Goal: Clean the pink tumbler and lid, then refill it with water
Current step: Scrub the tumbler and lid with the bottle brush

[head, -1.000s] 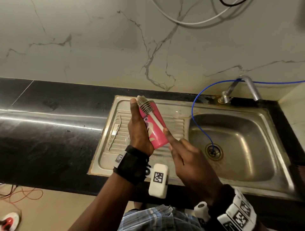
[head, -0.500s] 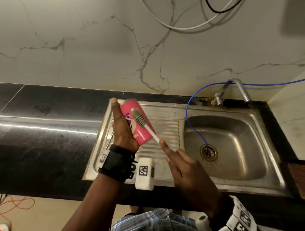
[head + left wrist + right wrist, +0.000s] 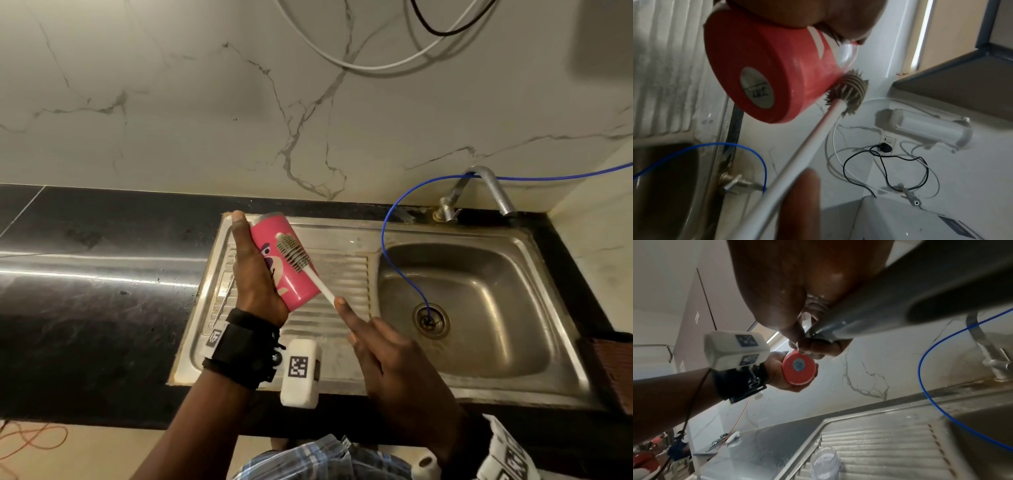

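Pink tumbler [image 3: 291, 270]; white-handled brush [image 3: 310, 272]; blue hose [image 3: 394, 246].

pink tumbler [image 3: 286, 263] centre-left of head view, above the ribbed drainboard, tilted: mouth toward upper left, base toward lower right. cartoon face print on its side. base has a round grey disc in the left wrist view [image 3: 756, 88]. bottle brush [image 3: 294, 255], grey bristles on a white stick, lies against the tumbler's outer wall, handle running to lower right. lid not identifiable
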Tool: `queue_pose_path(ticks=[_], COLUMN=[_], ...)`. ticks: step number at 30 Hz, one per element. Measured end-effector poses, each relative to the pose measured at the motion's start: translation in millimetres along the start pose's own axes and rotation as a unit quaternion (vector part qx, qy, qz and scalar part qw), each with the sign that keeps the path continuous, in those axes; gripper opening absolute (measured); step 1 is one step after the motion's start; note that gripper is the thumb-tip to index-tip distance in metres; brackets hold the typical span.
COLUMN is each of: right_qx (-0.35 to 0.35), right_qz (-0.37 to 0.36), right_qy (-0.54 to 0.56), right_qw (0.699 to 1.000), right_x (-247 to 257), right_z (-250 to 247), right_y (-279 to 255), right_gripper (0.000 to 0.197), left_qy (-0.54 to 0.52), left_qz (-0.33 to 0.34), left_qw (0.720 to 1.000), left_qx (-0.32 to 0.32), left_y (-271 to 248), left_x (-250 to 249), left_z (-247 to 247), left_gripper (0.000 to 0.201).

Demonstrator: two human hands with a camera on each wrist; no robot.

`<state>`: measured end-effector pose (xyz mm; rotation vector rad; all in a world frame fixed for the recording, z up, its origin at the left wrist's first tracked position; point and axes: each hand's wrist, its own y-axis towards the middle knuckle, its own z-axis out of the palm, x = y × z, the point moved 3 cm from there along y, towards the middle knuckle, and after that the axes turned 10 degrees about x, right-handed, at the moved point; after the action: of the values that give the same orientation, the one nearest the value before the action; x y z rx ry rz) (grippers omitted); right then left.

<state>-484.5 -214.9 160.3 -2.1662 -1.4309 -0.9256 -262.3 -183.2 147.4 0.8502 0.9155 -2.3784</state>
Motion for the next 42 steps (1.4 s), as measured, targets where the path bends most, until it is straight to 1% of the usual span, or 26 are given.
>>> queue_pose_path(ticks=[2, 4, 5, 8, 10, 12, 16, 18, 19, 21, 23, 26, 28, 31, 33, 35, 37, 40, 42], right_qx=[-0.021, -0.038, -0.038, -0.005, 0.018, 0.027, -0.029, -0.053, -0.053, -0.036, -0.019, 0.021, 0.042, 0.047, 0.033, 0.014, -0.009, -0.059, -0.069], right_qz=[0.012, 0.018, 0.018, 0.012, 0.010, 0.018, 0.045, 0.041, 0.036, 0.029, 0.022, 0.012, 0.008, 0.010, 0.016, 0.013, 0.014, 0.034, 0.036], right_qy=[0.004, 0.022, 0.028, 0.029, 0.030, 0.032, 0.020, 0.015, 0.007, -0.001, 0.000, 0.003, 0.003, -0.001, -0.006, -0.016, -0.024, -0.029, -0.013], right_qw=[1.000, 0.999, 0.999, 0.999, 0.999, 0.999, 0.998, 0.998, 0.998, 0.999, 1.000, 1.000, 0.999, 0.999, 0.999, 1.000, 1.000, 0.997, 0.997], right_x=[-2, -2, -2, -4, -8, -16, -22, -17, -14, -9, -8, -6, -3, -2, -1, 3, 9, 11, 8], right_z=[-2, -2, -2, 1, -1, -6, -19, -21, -19, -12, -3, 3, 5, 9, 12, 16, 21, 23, 21], right_y=[12, 23, 25, 14, 4, 0, 8, 13, 14, 16, 17, 15, 14, 17, 21, 28, 37, 54, 58], right_gripper=[0.063, 0.063, 0.062, 0.063, 0.063, 0.062, 0.055, 0.047, 0.044, 0.045, 0.050, 0.056, 0.060, 0.065, 0.066, 0.066, 0.069, 0.069, 0.068], left_qy=[0.028, 0.049, 0.050, 0.021, 0.000, -0.003, 0.005, 0.016, 0.020, 0.030, 0.028, 0.025, 0.029, 0.049, 0.067, 0.067, 0.060, 0.085, 0.085], left_qz=[-0.011, -0.015, -0.013, -0.013, -0.024, -0.029, -0.043, -0.037, -0.036, -0.034, -0.025, -0.012, -0.015, -0.024, -0.029, -0.031, -0.018, 0.009, 0.010], left_qw=[0.999, 0.998, 0.998, 1.000, 1.000, 1.000, 0.998, 0.998, 0.998, 0.998, 0.998, 0.998, 0.998, 0.998, 0.997, 0.997, 0.998, 0.995, 0.995], left_qx=[0.021, 0.039, 0.036, 0.013, -0.001, 0.002, 0.034, 0.039, 0.042, 0.049, 0.056, 0.058, 0.055, 0.035, 0.021, 0.021, 0.027, 0.047, 0.041], left_y=[-5, -10, -11, -7, -4, -4, -10, -12, -12, -10, -6, -2, 5, 12, 15, 15, 17, 21, 24], left_x=[11, 18, 17, 5, -2, -4, 7, 9, 11, 11, 8, -4, -12, -20, -21, -19, -13, 2, 7], left_z=[4, 11, 12, 9, 2, -2, -5, -5, -5, -7, -7, -10, -15, -22, -25, -23, -20, -14, -13], left_gripper=[0.105, 0.099, 0.093, 0.082, 0.078, 0.076, 0.086, 0.087, 0.087, 0.086, 0.080, 0.079, 0.072, 0.061, 0.062, 0.070, 0.077, 0.067, 0.073])
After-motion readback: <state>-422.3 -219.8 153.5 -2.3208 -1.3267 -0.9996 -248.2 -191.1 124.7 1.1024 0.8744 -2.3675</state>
